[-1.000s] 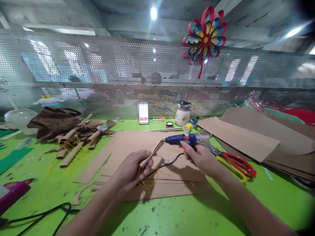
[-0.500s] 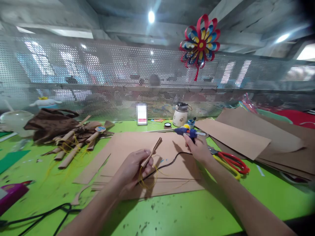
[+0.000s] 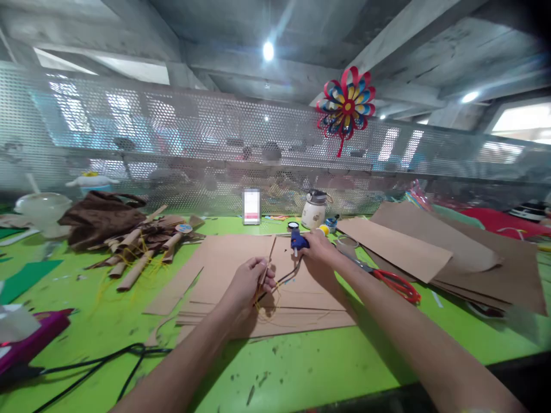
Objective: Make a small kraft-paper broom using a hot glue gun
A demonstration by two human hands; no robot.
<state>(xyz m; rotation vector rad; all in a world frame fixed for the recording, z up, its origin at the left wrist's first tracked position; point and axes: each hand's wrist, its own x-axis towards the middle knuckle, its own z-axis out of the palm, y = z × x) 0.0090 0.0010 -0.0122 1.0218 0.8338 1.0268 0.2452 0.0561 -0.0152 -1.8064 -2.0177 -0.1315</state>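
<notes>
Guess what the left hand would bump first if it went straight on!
The left hand would probably meet the blue glue gun at the right hand first, but depth is unclear.

A ceiling lamp [image 3: 268,51] is flaring white, and a bright opening [image 3: 523,119] at far right is washing out. Soft shadows are falling below the right hand [image 3: 319,246], while wide-angle distortion is bending the edges and the perforated screen [image 3: 193,135] is looking hazy.
</notes>
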